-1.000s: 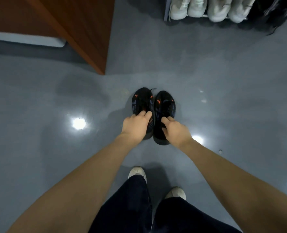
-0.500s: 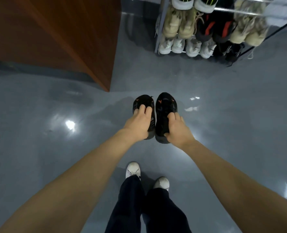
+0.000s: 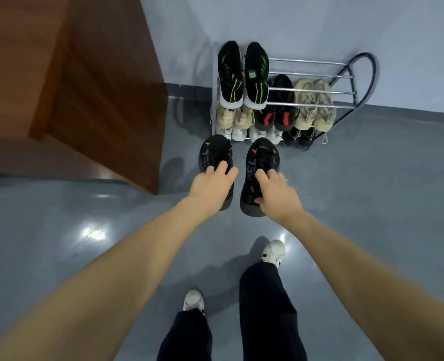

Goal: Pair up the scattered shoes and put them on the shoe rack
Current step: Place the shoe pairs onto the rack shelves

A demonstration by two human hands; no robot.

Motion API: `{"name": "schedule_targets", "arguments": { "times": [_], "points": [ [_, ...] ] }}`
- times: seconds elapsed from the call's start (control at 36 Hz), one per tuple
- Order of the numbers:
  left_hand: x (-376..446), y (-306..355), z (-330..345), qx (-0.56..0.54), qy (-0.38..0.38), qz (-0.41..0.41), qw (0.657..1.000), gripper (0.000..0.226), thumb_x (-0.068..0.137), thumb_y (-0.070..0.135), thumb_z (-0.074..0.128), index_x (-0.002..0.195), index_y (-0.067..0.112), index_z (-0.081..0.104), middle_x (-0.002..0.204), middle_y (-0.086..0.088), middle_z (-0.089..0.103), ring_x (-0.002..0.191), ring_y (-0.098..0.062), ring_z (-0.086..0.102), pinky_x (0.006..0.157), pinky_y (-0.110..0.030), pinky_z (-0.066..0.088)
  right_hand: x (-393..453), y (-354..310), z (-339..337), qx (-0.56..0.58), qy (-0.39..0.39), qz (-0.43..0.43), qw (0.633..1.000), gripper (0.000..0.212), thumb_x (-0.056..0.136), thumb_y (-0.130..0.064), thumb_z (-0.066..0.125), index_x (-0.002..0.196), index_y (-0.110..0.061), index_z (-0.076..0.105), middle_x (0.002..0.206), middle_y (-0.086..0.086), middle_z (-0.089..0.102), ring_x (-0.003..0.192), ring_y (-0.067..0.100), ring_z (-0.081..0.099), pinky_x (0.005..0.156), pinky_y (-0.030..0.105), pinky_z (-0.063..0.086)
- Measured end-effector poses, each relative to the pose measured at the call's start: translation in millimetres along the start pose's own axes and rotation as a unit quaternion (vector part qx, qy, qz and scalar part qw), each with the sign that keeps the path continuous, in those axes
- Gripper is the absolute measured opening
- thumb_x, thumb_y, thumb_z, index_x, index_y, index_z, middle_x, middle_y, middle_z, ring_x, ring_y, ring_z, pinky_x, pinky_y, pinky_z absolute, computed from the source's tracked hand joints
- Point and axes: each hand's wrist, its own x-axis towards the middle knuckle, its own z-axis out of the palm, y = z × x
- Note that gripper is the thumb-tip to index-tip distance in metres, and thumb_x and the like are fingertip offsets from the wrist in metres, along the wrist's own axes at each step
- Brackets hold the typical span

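Shoes now apart, nearer rack [image 3: 306, 89]; L hand [image 3: 210, 190], R hand [image 3: 275, 195] fingers each gripping black shoe [image 3: 214, 152].

Two black orange-marked shoes [image 3: 261, 162] aloft, before the part-filled shoe rack [image 3: 309, 89]

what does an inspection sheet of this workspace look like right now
surface: glossy grey floor with light glare
job's things: one black shoe in the left hand, its mate in the right hand; rack ahead, top tier's right part free
clutter: nothing seen
hands: each grips one shoe
cables: nothing seen
surroundings: wooden cabinet on the left, pale wall behind the rack
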Motion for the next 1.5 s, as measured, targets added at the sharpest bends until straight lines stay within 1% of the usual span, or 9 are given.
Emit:
{"name": "schedule_targets", "arguments": {
  "times": [0.33, 0.56, 0.64, 0.75, 0.92, 1.22, 1.39, 1.44, 1.5],
  "points": [
    [128, 62, -84, 0.053, 0.021, 0.021, 0.998, 0.07, 0.075, 0.005, 0.073, 0.13, 0.017, 0.031, 0.119, -0.007, 0.038, 0.096, -0.026, 0.05, 0.058, -0.027, 0.039, 92, 108, -94, -0.01, 0.008, -0.024, 1.0, 0.038, 0.084, 0.001, 0.05, 0.118, -0.011, 0.039, 0.108, 0.012, 0.042, 0.105, 0.03, 0.037, 0.064, 0.032, 0.035],
    [218, 111, -127, 0.037, 0.037, 0.018, 0.998, 0.068, 0.078, 0.007, 0.071, 0.133, 0.015, 0.031, 0.118, -0.006, 0.041, 0.106, -0.023, 0.047, 0.068, -0.029, 0.045, 151, 187, -152, -0.012, 0.011, -0.029, 0.999, 0.039, 0.081, 0.005, 0.049, 0.116, -0.011, 0.042, 0.108, 0.013, 0.042, 0.106, 0.03, 0.037, 0.067, 0.03, 0.036],
    [251, 123, -135, 0.03, 0.045, 0.023, 0.998, 0.066, 0.077, 0.006, 0.071, 0.13, 0.014, 0.033, 0.117, -0.004, 0.042, 0.105, -0.021, 0.047, 0.069, -0.027, 0.042, 172, 211, -164, -0.015, 0.005, -0.024, 1.0, 0.045, 0.083, 0.003, 0.049, 0.125, -0.012, 0.04, 0.11, 0.014, 0.043, 0.108, 0.03, 0.036, 0.067, 0.031, 0.034],
    [282, 124, -141, 0.033, 0.056, 0.021, 0.998, 0.065, 0.078, 0.009, 0.071, 0.131, 0.014, 0.033, 0.117, -0.004, 0.043, 0.106, -0.021, 0.047, 0.068, -0.025, 0.039, 193, 226, -172, -0.019, 0.0, -0.039, 0.999, 0.045, 0.081, 0.003, 0.05, 0.123, -0.011, 0.041, 0.108, 0.013, 0.043, 0.105, 0.029, 0.036, 0.069, 0.032, 0.041],
    [329, 120, -148, 0.048, 0.058, 0.028, 0.997, 0.06, 0.076, 0.01, 0.072, 0.126, 0.014, 0.038, 0.113, -0.004, 0.045, 0.1, -0.02, 0.049, 0.064, -0.024, 0.035, 228, 246, -178, -0.022, -0.004, -0.038, 0.999, 0.04, 0.081, 0.001, 0.051, 0.118, -0.011, 0.043, 0.107, 0.013, 0.043, 0.105, 0.029, 0.037, 0.063, 0.03, 0.037],
    [410, 100, -131, 0.023, 0.04, 0.04, 0.998, 0.064, 0.081, 0.007, 0.066, 0.136, 0.015, 0.032, 0.123, -0.004, 0.041, 0.107, -0.022, 0.044, 0.08, -0.027, 0.044, 311, 271, -170, -0.006, -0.011, -0.017, 1.0, 0.042, 0.084, -0.005, 0.052, 0.125, -0.014, 0.042, 0.112, 0.011, 0.043, 0.109, 0.028, 0.037, 0.063, 0.028, 0.035],
    [453, 95, -104, 0.022, 0.029, 0.044, 0.998, 0.063, 0.081, 0.008, 0.065, 0.134, 0.017, 0.032, 0.121, -0.004, 0.04, 0.104, -0.023, 0.045, 0.073, -0.028, 0.043, 347, 289, -148, -0.01, -0.025, -0.044, 0.999, 0.041, 0.083, -0.005, 0.054, 0.123, -0.011, 0.044, 0.111, 0.012, 0.043, 0.108, 0.029, 0.037, 0.07, 0.031, 0.037],
    [457, 97, -91, 0.037, 0.02, 0.046, 0.998, 0.065, 0.075, 0.01, 0.071, 0.13, 0.016, 0.038, 0.115, -0.006, 0.044, 0.099, -0.023, 0.048, 0.07, -0.028, 0.046, 354, 294, -136, -0.021, -0.036, -0.064, 0.997, 0.04, 0.084, -0.003, 0.05, 0.123, -0.012, 0.043, 0.113, 0.012, 0.042, 0.109, 0.029, 0.036, 0.076, 0.033, 0.038],
    [459, 98, -75, 0.054, 0.021, 0.006, 0.998, 0.071, 0.048, 0.012, 0.087, 0.108, 0.013, 0.05, 0.094, -0.006, 0.052, 0.079, -0.021, 0.055, 0.054, -0.025, 0.047, 355, 299, -121, -0.021, -0.04, -0.079, 0.996, 0.039, 0.083, 0.001, 0.047, 0.12, -0.012, 0.044, 0.112, 0.012, 0.042, 0.108, 0.03, 0.036, 0.082, 0.036, 0.04]
  ]
}}
